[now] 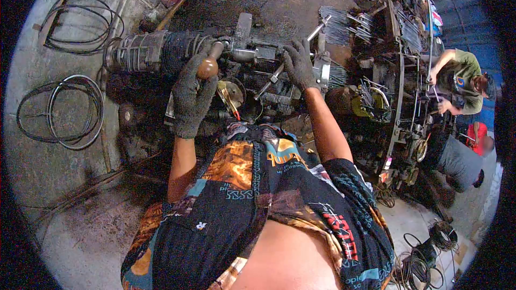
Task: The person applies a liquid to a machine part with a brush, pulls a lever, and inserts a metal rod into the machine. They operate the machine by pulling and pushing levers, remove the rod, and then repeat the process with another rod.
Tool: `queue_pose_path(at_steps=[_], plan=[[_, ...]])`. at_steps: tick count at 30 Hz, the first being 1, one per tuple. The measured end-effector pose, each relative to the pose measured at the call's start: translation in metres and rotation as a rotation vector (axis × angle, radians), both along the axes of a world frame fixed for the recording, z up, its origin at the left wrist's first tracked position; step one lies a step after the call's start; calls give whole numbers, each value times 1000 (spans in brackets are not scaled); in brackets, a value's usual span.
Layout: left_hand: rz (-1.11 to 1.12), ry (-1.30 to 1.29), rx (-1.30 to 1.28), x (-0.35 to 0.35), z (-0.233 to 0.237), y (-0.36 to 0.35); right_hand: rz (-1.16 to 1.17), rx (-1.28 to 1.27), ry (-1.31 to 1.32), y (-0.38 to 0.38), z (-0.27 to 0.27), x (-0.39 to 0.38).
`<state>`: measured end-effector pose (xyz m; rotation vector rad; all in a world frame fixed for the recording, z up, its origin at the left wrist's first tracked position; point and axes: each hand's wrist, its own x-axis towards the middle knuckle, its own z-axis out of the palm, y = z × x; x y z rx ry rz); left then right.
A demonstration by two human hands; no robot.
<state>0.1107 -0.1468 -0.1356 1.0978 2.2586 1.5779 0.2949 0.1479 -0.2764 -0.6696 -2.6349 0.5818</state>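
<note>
Both my hands wear dark grey work gloves over a grimy machine (161,51) with a ribbed motor housing at its left. My left hand (189,94) is closed around a lever, and the lever's brown round knob (207,67) sticks out above the fingers. My right hand (299,64) rests on the machine's right end, fingers curled over metal parts beside a thin steel rod (274,75). Whether this hand grips anything is hidden by the glove. My patterned shirt fills the lower middle of the view.
Coils of black wire (72,107) lie on the concrete floor at left. Bundles of cut wire pieces (338,24) sit right of the machine. Another person in a green shirt (462,78) works at a tall metal rack (400,75). More wire coils (424,260) lie bottom right.
</note>
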Motion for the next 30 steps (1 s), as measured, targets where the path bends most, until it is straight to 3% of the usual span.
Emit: queue_pose_path(at_steps=[8,11,13,30], plan=[[18,43,-43,2,5,2,-27,21,8,3,-9,2],[-2,-97,-14,0,-4,1,-21,39,-5,3,-7,2],[16,-35,-24,2,2,3,-32,-50,-17,1,-4,1],[36,26,-5,1,-12,-1,-20,-15,-3,3,-1,2]])
